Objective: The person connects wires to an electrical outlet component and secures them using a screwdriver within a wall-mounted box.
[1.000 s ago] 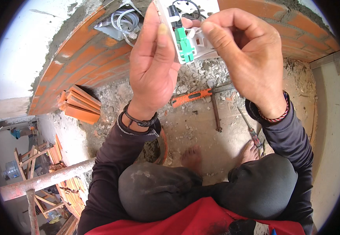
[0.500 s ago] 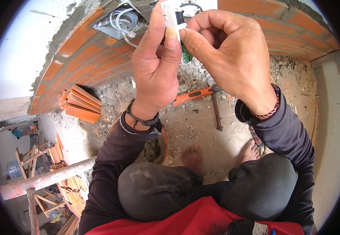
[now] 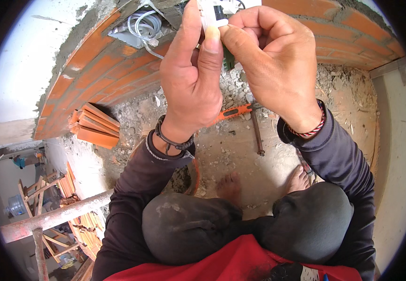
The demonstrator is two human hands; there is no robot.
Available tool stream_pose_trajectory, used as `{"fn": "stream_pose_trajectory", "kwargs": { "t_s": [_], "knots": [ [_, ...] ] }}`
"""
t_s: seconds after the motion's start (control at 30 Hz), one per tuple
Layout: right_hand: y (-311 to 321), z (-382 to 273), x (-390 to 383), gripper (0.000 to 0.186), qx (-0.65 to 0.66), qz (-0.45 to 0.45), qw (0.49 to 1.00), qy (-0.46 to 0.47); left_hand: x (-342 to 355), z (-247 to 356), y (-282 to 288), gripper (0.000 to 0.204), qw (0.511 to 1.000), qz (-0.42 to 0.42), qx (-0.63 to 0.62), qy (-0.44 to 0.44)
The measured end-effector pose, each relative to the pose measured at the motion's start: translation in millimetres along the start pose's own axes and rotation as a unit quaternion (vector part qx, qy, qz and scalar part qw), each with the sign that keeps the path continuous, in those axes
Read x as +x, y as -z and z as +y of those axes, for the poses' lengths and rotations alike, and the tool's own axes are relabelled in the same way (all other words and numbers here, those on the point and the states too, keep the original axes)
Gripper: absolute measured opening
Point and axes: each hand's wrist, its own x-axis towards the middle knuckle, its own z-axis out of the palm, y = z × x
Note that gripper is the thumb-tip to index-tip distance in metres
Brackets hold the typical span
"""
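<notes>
My left hand (image 3: 191, 89) grips a white plastic electrical fitting (image 3: 207, 16) at the top edge, its thumb pressed against the near side. A black part shows in the fitting, and a green part (image 3: 229, 61) hangs below between my hands. From the other side my right hand (image 3: 280, 61) pinches a small white tab (image 3: 222, 22) at the fitting between thumb and forefinger. The fitting's far end is cut off by the frame. Just left of my hands, a recessed box (image 3: 127, 36) in the brick wall holds a coiled grey-white cable (image 3: 142, 25).
An orange-handled tool (image 3: 233, 113) and a rusty metal bar (image 3: 257, 133) lie on the rubble-strewn floor. Orange bricks (image 3: 97, 126) are stacked by the wall (image 3: 334, 40). A bucket (image 3: 196, 175) stands near my left knee, and a pole (image 3: 58, 215) crosses at lower left.
Both hands have shifted slightly, the left one to the right and down with the fitting. The small white tab appears further right. Both grips stay closed.
</notes>
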Motion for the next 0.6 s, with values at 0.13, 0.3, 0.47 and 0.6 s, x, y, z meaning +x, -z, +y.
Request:
{"fn": "stream_pose_trajectory", "kwargs": {
  "t_s": [0.13, 0.3, 0.47, 0.6],
  "knots": [
    [4.9, 18.1, 6.4, 0.016, -0.068, -0.026, 0.996, 0.057, 6.0, 1.8, 1.7, 0.056, 0.994, -0.012, -0.096, 0.041],
    [65.5, 26.4, -15.4, 0.02, -0.11, -0.029, 0.993, 0.008, 3.2, -10.1, 3.8, 0.06, 0.962, 0.043, -0.26, 0.073],
    [153.4, 101.7, -87.2, 0.021, -0.353, -0.16, 0.903, -0.185, 12.4, 3.4, 9.7, 0.064, 0.926, 0.028, -0.359, 0.112],
    [201.6, 155.2, -183.9, 0.031, -0.523, -0.272, 0.777, -0.221, 14.2, -3.8, 7.7, 0.07, 0.904, 0.014, -0.411, 0.119]
  ]
}}
